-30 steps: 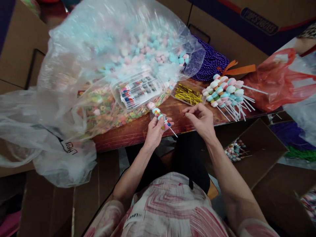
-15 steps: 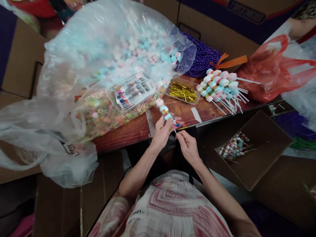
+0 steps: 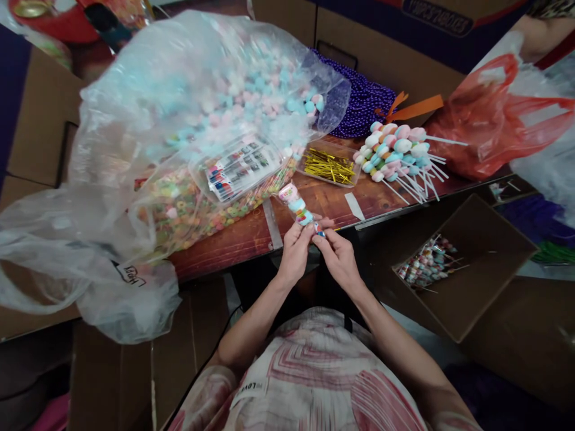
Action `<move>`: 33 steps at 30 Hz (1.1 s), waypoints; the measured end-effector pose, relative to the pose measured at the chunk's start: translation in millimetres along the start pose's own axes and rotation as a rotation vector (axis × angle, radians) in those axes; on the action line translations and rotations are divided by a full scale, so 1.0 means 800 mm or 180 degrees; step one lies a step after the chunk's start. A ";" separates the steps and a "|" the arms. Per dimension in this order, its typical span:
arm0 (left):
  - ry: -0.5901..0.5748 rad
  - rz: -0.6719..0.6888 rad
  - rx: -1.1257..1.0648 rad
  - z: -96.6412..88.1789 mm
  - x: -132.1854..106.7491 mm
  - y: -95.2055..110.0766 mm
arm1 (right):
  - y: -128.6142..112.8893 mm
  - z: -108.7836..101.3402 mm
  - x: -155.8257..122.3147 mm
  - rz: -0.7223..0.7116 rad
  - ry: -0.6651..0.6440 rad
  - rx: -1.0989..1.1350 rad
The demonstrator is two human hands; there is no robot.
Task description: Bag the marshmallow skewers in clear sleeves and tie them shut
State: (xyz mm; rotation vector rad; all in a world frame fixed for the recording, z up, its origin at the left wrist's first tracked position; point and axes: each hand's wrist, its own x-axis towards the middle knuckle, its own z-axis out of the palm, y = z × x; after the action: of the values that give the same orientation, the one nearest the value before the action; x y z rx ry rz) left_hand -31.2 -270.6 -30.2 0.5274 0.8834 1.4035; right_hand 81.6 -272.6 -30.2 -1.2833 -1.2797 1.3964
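Over the table's front edge, my left hand (image 3: 295, 254) is closed around a marshmallow skewer (image 3: 296, 206) in a clear wrapper, its pink and blue end pointing up and away from me. My right hand (image 3: 340, 257) pinches the bottom of the wrapper, close against the left fingers. The stick is hidden behind the fingers. Just beyond lie gold twist ties (image 3: 331, 166) in a shallow clear tray. To their right rests a pile of unwrapped marshmallow skewers (image 3: 398, 152) with white sticks. Printed clear wrappers (image 3: 245, 167) sit in a plastic container to the left.
A large clear bag of marshmallows (image 3: 251, 90) and a bag of ring-shaped candy (image 3: 179, 203) cover the table's left. Purple beads (image 3: 363, 102) lie behind. A red plastic bag (image 3: 485, 126) is at right. Below it, a cardboard box (image 3: 487, 269) holds wrapped skewers (image 3: 426, 263).
My right hand has moved up from the skewer's stick to the wrapper's lower end, beside my left fingers. The skewer has shifted slightly; the view has moved a little.
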 end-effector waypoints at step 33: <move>0.0252 -0.0269 -0.0060 0.010 0.021 0.003 | -0.039 -0.008 0.014 -0.0223 0.0680 0.0639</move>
State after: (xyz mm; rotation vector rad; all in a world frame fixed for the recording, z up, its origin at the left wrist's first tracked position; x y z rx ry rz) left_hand -27.7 -252.8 -27.2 0.4179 0.9445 1.3619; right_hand 84.4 -256.0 -0.6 -1.2029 -1.0048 1.2665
